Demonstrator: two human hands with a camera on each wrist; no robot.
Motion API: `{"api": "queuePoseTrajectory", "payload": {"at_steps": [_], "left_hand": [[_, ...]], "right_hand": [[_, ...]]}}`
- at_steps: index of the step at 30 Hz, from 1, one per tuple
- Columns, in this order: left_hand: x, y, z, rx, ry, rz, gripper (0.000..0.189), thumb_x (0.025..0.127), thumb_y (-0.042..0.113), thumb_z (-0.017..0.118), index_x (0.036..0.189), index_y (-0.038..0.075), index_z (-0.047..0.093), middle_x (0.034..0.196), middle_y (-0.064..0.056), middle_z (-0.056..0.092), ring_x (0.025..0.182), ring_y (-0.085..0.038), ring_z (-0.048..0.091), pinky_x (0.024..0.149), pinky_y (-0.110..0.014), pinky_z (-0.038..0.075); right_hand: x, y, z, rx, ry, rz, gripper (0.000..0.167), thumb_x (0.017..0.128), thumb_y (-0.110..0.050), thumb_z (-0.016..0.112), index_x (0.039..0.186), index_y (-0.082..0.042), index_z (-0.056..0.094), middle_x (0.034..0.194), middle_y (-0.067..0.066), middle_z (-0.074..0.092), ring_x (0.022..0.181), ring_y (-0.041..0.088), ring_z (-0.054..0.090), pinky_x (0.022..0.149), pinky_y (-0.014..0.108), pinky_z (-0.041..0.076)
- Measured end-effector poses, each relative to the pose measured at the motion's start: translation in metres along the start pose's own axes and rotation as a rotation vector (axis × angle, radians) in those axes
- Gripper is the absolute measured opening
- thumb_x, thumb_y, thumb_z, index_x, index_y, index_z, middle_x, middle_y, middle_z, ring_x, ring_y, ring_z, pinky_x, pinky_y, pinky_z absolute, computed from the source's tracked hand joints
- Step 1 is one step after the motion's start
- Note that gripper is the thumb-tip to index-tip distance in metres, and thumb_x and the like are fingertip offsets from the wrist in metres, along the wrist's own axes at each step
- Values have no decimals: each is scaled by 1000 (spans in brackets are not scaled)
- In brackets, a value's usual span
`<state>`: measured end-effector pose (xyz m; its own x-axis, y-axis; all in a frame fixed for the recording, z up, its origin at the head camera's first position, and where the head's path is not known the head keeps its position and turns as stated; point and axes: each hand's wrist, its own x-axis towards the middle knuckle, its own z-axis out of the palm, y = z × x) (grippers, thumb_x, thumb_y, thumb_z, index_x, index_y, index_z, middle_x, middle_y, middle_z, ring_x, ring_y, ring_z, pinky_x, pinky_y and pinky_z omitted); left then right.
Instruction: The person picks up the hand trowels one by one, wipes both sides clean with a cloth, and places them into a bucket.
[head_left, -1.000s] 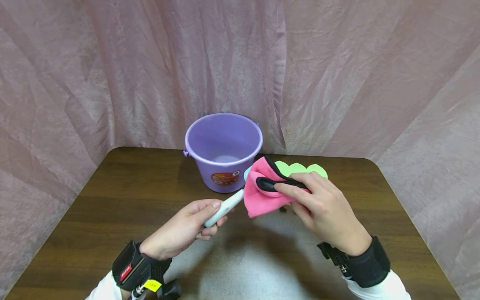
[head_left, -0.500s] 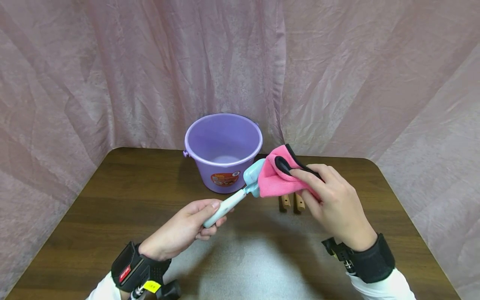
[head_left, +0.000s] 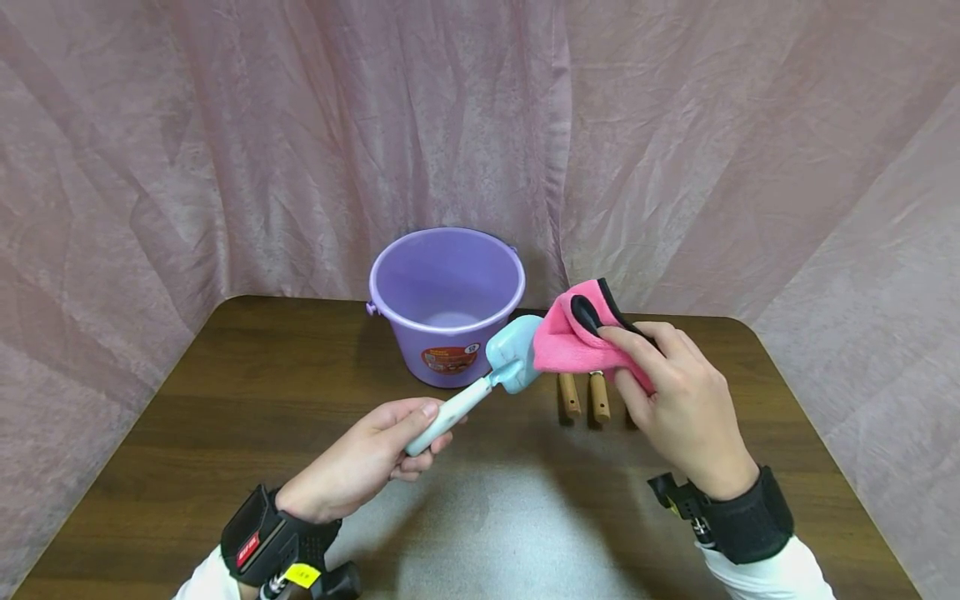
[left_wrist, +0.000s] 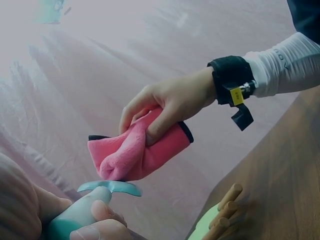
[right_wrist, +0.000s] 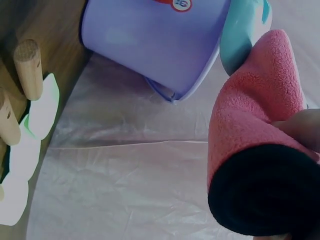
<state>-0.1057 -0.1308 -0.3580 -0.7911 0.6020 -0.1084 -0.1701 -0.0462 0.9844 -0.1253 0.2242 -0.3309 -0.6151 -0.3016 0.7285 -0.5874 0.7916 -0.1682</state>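
My left hand (head_left: 378,450) grips the pale handle of a small light-blue hand shovel (head_left: 513,354), its blade tilted up toward the right. A folded pink cloth (head_left: 573,337) with black edging is pinched between the thumb and fingers of my right hand (head_left: 678,392). The cloth covers the right edge of the blade in the head view. In the left wrist view the cloth (left_wrist: 135,150) sits just beyond the blade's curved end (left_wrist: 112,187). The right wrist view has the cloth (right_wrist: 250,115) overlapping the blade (right_wrist: 240,37).
A purple bucket (head_left: 447,321) stands upright at the back of the wooden table (head_left: 262,400). Right of it lie several wooden-handled tools (head_left: 598,398) with light-green ends (right_wrist: 42,107), partly hidden by the cloth. A pink curtain (head_left: 375,125) hangs behind.
My right hand and the cloth have moved right and slightly up along the shovel, uncovering most of the blade and the wooden handles behind. The left hand has stayed almost still.
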Motion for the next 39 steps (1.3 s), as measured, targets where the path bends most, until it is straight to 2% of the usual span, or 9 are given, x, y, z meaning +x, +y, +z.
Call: {"api": "queuePoseTrajectory", "payload": {"at_steps": [5,11,19,24,28,35,39], "left_hand": [[0,1,0,-11,-2,13,35,117,29,41,112,-1,59,91,-3,52,65,-9,33,61,-22,28],[-1,0,0,-7,14,15,37,117,30,40,114,0,59,91,-2,51,64,-9,33,61,-21,30],[-1,-1,-1,-23,8,25,39,118,31,39,119,-2,60,92,-3,50,64,-10,34,61,-21,29],[0,-1,-1,-50,2,27,42,118,31,38,126,-4,60,91,-3,48,63,-9,33,60,-21,28],[0,0,-1,-67,-2,23,43,118,31,37,127,-5,59,91,-2,47,62,-8,33,60,-21,28],[0,2,-2,-79,6,16,42,118,32,38,125,-4,59,91,-2,48,63,-9,34,60,-22,29],[0,2,-3,-101,1,17,41,117,31,39,126,-4,59,90,-2,49,63,-9,34,60,-22,29]], "right_hand": [[0,-1,0,-15,-19,-15,42,89,-4,70,130,-16,75,114,13,67,96,31,63,66,53,56],[0,-4,2,0,-41,-80,38,92,-12,74,131,-15,75,114,13,68,97,30,64,70,49,57],[1,-11,9,58,20,-182,38,91,-10,62,125,-17,78,111,11,68,95,28,64,67,45,54],[2,-15,12,97,19,-232,36,92,-11,62,123,-16,78,110,10,69,97,26,65,69,41,54],[2,-17,13,114,8,-267,32,96,-15,62,122,-17,79,111,9,70,95,26,65,71,40,54],[5,-21,15,169,0,-340,29,107,-22,55,122,-16,80,113,10,72,98,28,69,82,41,53],[7,-22,16,188,-7,-402,29,109,-22,54,120,-17,80,112,10,71,92,29,68,80,43,53]]}}
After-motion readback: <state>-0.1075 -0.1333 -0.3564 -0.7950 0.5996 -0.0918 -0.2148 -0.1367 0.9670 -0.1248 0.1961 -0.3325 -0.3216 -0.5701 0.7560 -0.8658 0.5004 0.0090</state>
